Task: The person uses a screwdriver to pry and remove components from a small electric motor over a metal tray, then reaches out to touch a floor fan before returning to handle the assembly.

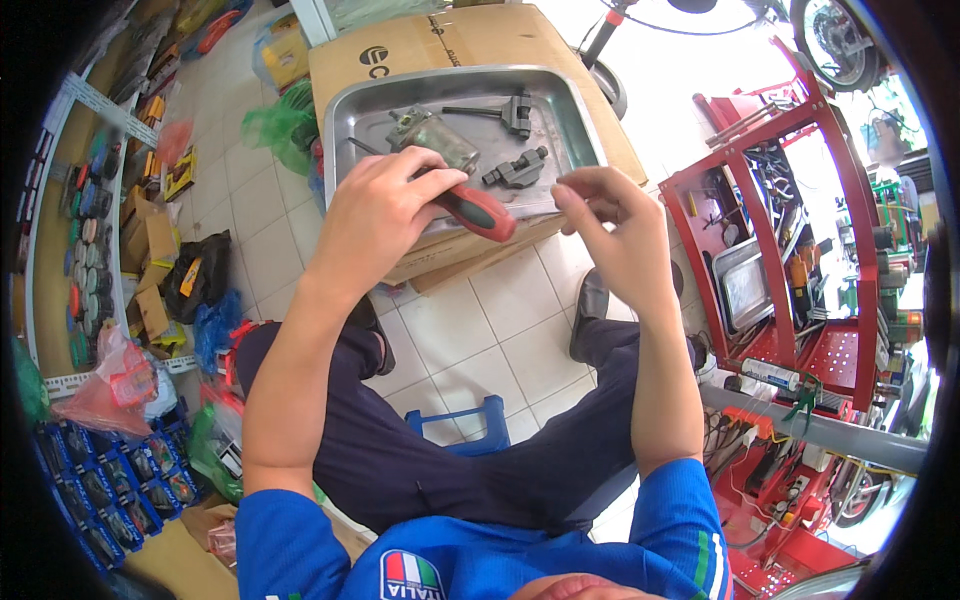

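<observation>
My left hand [385, 205] is closed round a screwdriver [482, 213] with a red and black handle. The handle points toward me and to the right; a thin shaft shows past the hand, over the tray's left side. Just beyond that hand, a grey cylindrical metal part [440, 140] lies in a shallow steel tray [460, 78]. Two dark grey metal pieces lie there too: a bracket with a long rod [516, 115] and a shorter bracket [517, 170]. At the tray's right edge, my right hand [620, 220] has its fingers curled and thumb drawn in; any small thing between them is hidden.
The tray rests on a cardboard box [560, 45]. A blue plastic stool [490, 425] shows between my legs. On the right stands a red tool rack [765, 200]; shelves with packaged goods [95, 220] line the left. Plastic bags [285, 125] lie left of the box.
</observation>
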Tool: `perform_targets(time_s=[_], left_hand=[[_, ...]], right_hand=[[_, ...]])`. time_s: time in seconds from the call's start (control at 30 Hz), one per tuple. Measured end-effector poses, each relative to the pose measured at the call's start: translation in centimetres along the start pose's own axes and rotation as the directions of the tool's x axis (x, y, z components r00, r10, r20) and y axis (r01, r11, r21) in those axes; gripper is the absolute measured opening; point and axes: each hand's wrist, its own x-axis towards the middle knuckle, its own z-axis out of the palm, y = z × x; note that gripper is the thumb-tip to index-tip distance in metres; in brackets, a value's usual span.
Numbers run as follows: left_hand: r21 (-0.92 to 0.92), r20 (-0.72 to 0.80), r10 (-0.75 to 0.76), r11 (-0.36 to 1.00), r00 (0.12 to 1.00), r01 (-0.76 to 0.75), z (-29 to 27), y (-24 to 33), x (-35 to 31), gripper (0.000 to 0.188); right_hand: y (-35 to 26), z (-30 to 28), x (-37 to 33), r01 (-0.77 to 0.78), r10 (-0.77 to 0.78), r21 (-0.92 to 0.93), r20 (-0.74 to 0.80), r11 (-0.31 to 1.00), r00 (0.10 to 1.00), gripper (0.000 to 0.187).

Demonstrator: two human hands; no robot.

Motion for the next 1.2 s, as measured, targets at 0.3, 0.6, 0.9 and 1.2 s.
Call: perform_targets(time_s=[0.3, 0.6, 0.9, 1.2], left_hand=[[0.014, 0.067, -0.038, 0.999, 0.997, 0.037, 0.5, -1.0, -0.2, 0.043], [-0.052, 0.129, -0.07, 0.996, 0.989, 0.077, -1.2, 0.4, -0.3, 0.042], [-0.067, 0.123, -0.123, 0.989, 0.985, 0.132, -1.7, 2.4, 1.1, 0.029], [-0.085, 0.16, -0.055, 0.994, 0.986, 0.07, 0.4, 5.2, 6.6, 0.029]], right_hand=[[2.8, -2.4, 4.4, -0.055, 0.066, 0.082, -0.137, 0.995, 0.988, 0.029], [6.7, -5.4, 6.7, -0.124, 0.131, 0.045, -0.203, 0.991, 0.97, 0.038], [9.5, -7.4, 6.9, -0.209, 0.222, 0.083, -0.193, 0.974, 0.956, 0.034], [12.2, -8.2, 7.7, -0.266, 0.337, 0.298, -0.221, 0.917, 0.915, 0.033]])
